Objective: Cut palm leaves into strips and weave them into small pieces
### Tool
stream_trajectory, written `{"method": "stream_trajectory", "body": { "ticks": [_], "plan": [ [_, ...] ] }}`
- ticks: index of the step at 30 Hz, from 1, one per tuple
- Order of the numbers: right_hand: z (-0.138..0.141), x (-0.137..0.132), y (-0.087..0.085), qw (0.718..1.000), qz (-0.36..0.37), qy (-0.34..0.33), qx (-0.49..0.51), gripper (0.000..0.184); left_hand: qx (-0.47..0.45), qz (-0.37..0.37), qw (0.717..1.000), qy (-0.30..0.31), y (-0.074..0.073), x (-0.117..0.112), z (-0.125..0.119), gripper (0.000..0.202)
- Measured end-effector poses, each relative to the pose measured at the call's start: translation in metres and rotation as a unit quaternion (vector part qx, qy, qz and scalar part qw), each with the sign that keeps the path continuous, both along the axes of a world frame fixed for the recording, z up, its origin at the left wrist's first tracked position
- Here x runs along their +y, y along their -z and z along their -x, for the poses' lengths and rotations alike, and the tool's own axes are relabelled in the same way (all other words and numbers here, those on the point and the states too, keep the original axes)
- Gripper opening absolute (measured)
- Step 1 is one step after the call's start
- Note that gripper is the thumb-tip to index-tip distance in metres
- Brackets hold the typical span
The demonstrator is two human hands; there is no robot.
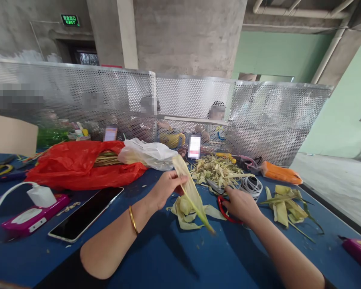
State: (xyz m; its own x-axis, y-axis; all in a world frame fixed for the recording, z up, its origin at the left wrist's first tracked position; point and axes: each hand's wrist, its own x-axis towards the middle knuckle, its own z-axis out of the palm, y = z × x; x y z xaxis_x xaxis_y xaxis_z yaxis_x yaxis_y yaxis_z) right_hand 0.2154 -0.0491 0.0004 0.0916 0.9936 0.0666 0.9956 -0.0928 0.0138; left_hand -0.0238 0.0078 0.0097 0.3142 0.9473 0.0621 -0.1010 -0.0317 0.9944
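Note:
My left hand is closed in a pinch on a long pale yellow-green leaf strip, which hangs down over a small heap of similar leaf pieces on the blue table. A gold bangle sits on that wrist. My right hand rests on the table, its fingers curled over the red handles of a pair of scissors; the blades point away towards a pile of leaf cuttings.
A red plastic bag with leaf stalks and a white bag lie at the back left. Near me lie a phone and a pink power bank with a charger. Wire coils, an orange tool, more leaves. Perforated metal screen with people behind.

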Motion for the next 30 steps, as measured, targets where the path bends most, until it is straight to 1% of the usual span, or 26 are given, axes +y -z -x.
{"method": "stream_trajectory", "body": {
  "ticks": [2,3,4,5,6,7,8,9,10,11,12,14,17,20,22,24,25,28,30],
  "plan": [
    [-0.001,-0.002,-0.002,1.000,-0.002,-0.005,0.005,0.013,0.042,0.021,0.995,0.087,-0.002,-0.011,-0.004,0.031],
    [0.000,-0.003,-0.005,1.000,-0.008,-0.001,0.002,0.015,0.061,0.032,0.990,0.126,-0.002,-0.017,-0.006,0.030],
    [0.002,-0.005,-0.008,1.000,-0.024,-0.001,0.012,0.021,0.076,0.040,0.983,0.159,-0.003,-0.023,-0.008,0.030],
    [0.005,-0.007,-0.011,0.998,-0.048,-0.010,0.051,0.026,0.088,0.047,0.977,0.187,-0.003,-0.028,-0.010,0.029],
    [0.009,-0.009,-0.015,0.990,-0.071,-0.029,0.122,0.031,0.097,0.051,0.972,0.208,-0.003,-0.033,-0.013,0.028],
    [0.014,-0.011,-0.017,0.967,-0.089,-0.059,0.233,0.033,0.105,0.054,0.967,0.225,-0.002,-0.037,-0.015,0.028],
    [0.020,-0.013,-0.018,0.925,-0.095,-0.087,0.357,0.035,0.112,0.055,0.962,0.242,-0.001,-0.041,-0.017,0.027],
    [0.025,-0.015,-0.018,0.872,-0.090,-0.108,0.468,0.037,0.117,0.055,0.957,0.258,0.000,-0.044,-0.019,0.028],
    [0.030,-0.016,-0.016,0.824,-0.080,-0.118,0.548,0.038,0.121,0.054,0.953,0.272,0.002,-0.046,-0.020,0.029],
    [0.034,-0.017,-0.014,0.795,-0.070,-0.116,0.592,0.039,0.124,0.052,0.950,0.281,0.003,-0.047,-0.021,0.031],
    [0.038,-0.017,-0.011,0.782,-0.065,-0.111,0.610,0.040,0.125,0.049,0.950,0.281,0.005,-0.047,-0.023,0.033],
    [0.042,-0.018,-0.004,0.781,-0.064,-0.101,0.613,0.041,0.120,0.036,0.960,0.249,0.008,-0.046,-0.025,0.040],
    [0.044,-0.017,0.003,0.784,-0.052,-0.105,0.609,0.034,0.099,0.019,0.979,0.175,0.013,-0.043,-0.027,0.046],
    [0.044,-0.016,0.006,0.784,-0.049,-0.114,0.608,0.032,0.070,0.025,0.986,0.149,0.017,-0.041,-0.030,0.043],
    [0.044,-0.016,0.007,0.787,-0.059,-0.109,0.605,0.031,0.046,0.033,0.989,0.137,0.017,-0.041,-0.032,0.041],
    [0.045,-0.018,0.006,0.797,-0.088,-0.108,0.587,0.027,0.025,0.038,0.992,0.119,0.017,-0.043,-0.034,0.039],
    [0.045,-0.020,0.005,0.810,-0.114,-0.115,0.564,0.024,0.018,0.040,0.993,0.113,0.016,-0.043,-0.034,0.039],
    [0.047,-0.028,0.001,0.853,-0.210,-0.159,0.450,0.016,0.004,0.031,0.994,0.103,0.014,-0.045,-0.035,0.039],
    [0.048,-0.033,-0.001,0.864,-0.259,-0.187,0.389,0.016,0.001,0.022,0.995,0.095,0.014,-0.045,-0.035,0.039]
  ]
}}
